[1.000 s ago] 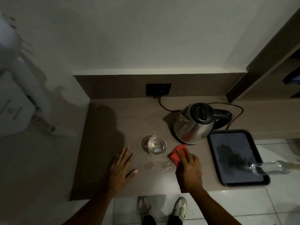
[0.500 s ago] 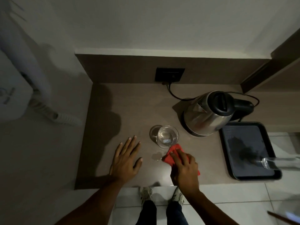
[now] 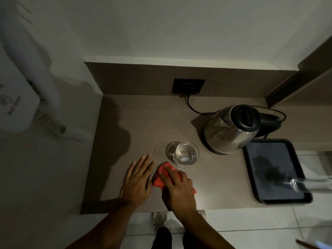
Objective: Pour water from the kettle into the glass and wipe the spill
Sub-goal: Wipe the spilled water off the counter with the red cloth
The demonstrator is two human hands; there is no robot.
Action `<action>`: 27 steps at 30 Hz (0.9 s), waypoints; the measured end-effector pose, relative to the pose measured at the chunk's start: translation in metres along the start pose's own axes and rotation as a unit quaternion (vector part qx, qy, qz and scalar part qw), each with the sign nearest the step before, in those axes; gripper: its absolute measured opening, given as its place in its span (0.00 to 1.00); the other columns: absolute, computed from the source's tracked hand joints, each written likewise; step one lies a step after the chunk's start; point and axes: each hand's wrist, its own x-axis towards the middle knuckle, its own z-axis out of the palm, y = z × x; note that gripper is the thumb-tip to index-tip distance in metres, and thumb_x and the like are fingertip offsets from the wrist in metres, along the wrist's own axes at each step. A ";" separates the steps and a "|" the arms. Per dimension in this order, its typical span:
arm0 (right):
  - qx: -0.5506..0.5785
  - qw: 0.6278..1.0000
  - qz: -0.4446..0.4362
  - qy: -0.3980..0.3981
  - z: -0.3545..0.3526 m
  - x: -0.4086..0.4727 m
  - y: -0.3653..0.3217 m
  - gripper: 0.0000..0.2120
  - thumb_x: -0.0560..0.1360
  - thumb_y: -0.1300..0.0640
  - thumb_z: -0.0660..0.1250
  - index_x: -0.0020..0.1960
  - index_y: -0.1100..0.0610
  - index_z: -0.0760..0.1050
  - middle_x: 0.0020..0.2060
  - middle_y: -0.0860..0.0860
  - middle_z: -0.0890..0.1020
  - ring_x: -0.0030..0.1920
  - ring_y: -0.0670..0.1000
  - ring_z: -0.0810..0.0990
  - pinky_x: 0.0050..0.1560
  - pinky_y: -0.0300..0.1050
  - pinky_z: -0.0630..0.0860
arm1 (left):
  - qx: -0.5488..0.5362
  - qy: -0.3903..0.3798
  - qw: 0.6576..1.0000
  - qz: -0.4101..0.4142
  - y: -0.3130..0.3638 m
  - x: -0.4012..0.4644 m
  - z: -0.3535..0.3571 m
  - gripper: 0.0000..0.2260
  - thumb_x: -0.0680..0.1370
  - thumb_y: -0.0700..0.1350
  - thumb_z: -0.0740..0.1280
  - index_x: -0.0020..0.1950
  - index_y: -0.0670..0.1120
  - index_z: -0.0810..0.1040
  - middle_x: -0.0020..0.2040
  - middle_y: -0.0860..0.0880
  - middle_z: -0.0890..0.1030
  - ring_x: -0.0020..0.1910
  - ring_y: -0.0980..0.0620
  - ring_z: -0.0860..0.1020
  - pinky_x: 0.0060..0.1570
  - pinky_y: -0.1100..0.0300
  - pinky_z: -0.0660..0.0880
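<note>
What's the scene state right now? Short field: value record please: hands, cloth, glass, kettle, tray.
left hand: flat on the counter, palm down, holding nothing
right hand: pressing the red cloth onto the counter
red cloth: crumpled, in front of the glass, between the two hands
glass: upright, holds water, left of the kettle
kettle: upright on its base, lid shut, cord plugged into wall socket
tray: right of kettle, a clear bottle lying across its near right corner
</note>
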 end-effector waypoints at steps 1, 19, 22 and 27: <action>-0.019 1.000 0.004 -0.003 0.003 0.006 -0.005 0.30 0.66 0.52 0.75 0.67 0.49 0.74 0.65 0.53 0.77 0.58 0.59 0.78 0.47 0.54 0.78 | 0.004 0.001 1.000 0.000 0.000 0.000 0.000 0.26 0.78 0.48 0.52 0.77 0.49 0.60 0.79 0.49 0.59 0.78 0.51 0.56 0.73 0.46 0.56; -0.128 0.980 0.151 -0.009 -0.043 -0.040 0.109 0.32 0.63 0.54 0.79 0.66 0.54 0.76 0.64 0.59 0.77 0.54 0.68 0.76 0.42 0.61 0.76 | -0.001 -0.021 1.000 -0.006 -0.001 -0.001 -0.002 0.29 0.76 0.50 0.56 0.77 0.49 0.59 0.79 0.51 0.58 0.78 0.53 0.53 0.76 0.48 0.53; -0.096 0.978 0.187 0.007 -0.046 -0.026 0.109 0.30 0.67 0.53 0.76 0.68 0.54 0.74 0.67 0.59 0.75 0.57 0.68 0.74 0.46 0.63 0.76 | 0.000 -0.023 1.000 -0.005 -0.001 0.000 -0.001 0.29 0.76 0.50 0.56 0.78 0.49 0.58 0.80 0.51 0.57 0.79 0.53 0.52 0.76 0.48 0.53; -0.047 0.964 0.257 0.045 -0.030 -0.026 0.088 0.30 0.66 0.56 0.75 0.67 0.54 0.74 0.68 0.60 0.73 0.57 0.69 0.72 0.48 0.63 0.76 | 0.009 -0.027 1.000 -0.008 0.001 -0.001 -0.002 0.29 0.76 0.50 0.55 0.78 0.49 0.58 0.80 0.50 0.57 0.79 0.52 0.52 0.75 0.47 0.53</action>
